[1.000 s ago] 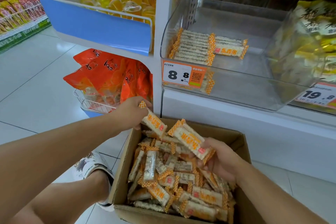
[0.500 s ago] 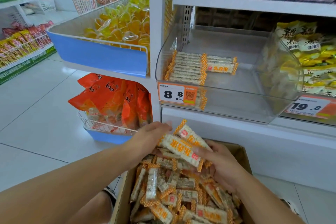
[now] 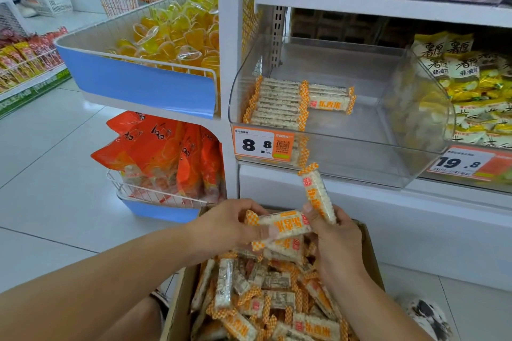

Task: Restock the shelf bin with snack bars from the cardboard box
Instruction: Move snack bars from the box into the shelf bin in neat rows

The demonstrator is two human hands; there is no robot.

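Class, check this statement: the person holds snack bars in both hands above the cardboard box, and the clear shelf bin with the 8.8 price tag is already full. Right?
Not quite. The head view shows the shelf bin mostly bare, with only a few snack bars stacked at its left. The rest stands.

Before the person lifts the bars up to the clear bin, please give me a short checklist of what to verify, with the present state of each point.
1. Left hand grips the lying snack bars: ok.
2. Right hand grips the upright bar: ok.
3. Held bars stacked neatly: not ok, one stands up and the others lie across.
4. Free room in the clear bin: ok, its right part is bare.
5. Way up from the cardboard box to the bin opening: ok, nothing stands between.
6. Exact count of bars in the hands: cannot tell.
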